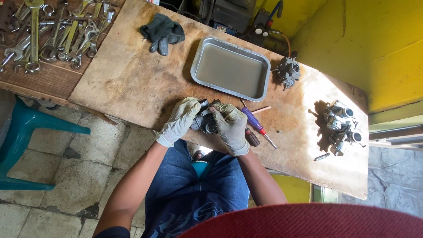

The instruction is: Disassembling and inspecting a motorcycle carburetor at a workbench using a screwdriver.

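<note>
Gloved hands meet at the near edge of the wooden desk, both closed around a small grey carburettor. Left hand wraps its left side; right hand clasps it from the right, fingers on top. Just right of them lie a purple-handled screwdriver and a brown-handled one. A metal tray sits beyond, a dark glove far left, and spanners lie further left. Two more carburettors rest on the right.

Metal tray, dark gloves, wrenches, screwdrivers
</note>
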